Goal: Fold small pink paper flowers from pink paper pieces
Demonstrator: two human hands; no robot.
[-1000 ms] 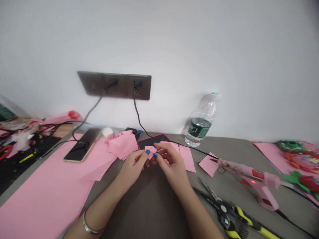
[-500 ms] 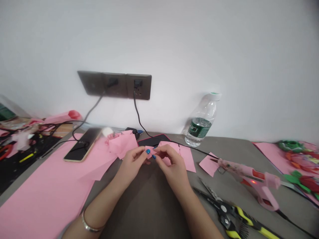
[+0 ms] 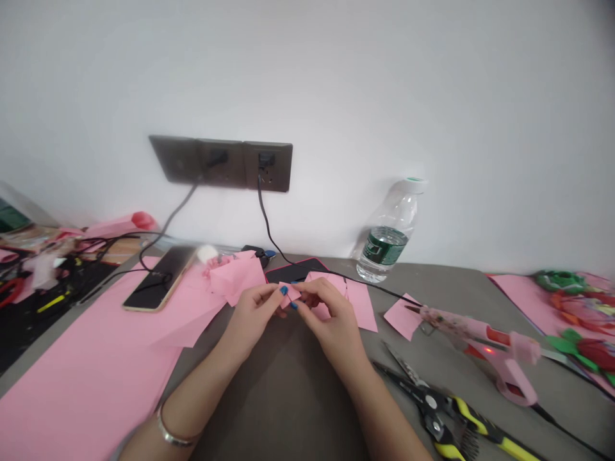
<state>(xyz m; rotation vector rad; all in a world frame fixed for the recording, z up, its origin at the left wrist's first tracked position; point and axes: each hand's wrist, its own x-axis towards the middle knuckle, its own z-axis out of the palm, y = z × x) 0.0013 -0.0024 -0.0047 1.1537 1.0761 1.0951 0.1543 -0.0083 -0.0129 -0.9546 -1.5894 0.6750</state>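
A grey table (image 3: 432, 276) holds a long pink sheet (image 3: 81, 365) and a glue gun (image 3: 485, 346). Above a dark mat (image 3: 283, 397), the curled left hand (image 3: 252, 322) and right hand (image 3: 334, 320) together pinch a small pink paper piece (image 3: 289, 296).

No legible text anywhere in view. Plastic water bottle (image 3: 388, 238), beyond and right of the grip (image 3: 291, 299): green label (image 3: 385, 244) carries pale lettering, too small and blurred to read. Yellow-handled pliers (image 3: 432, 403), nearer and right of the grip: pale markings on black metal, unreadable.
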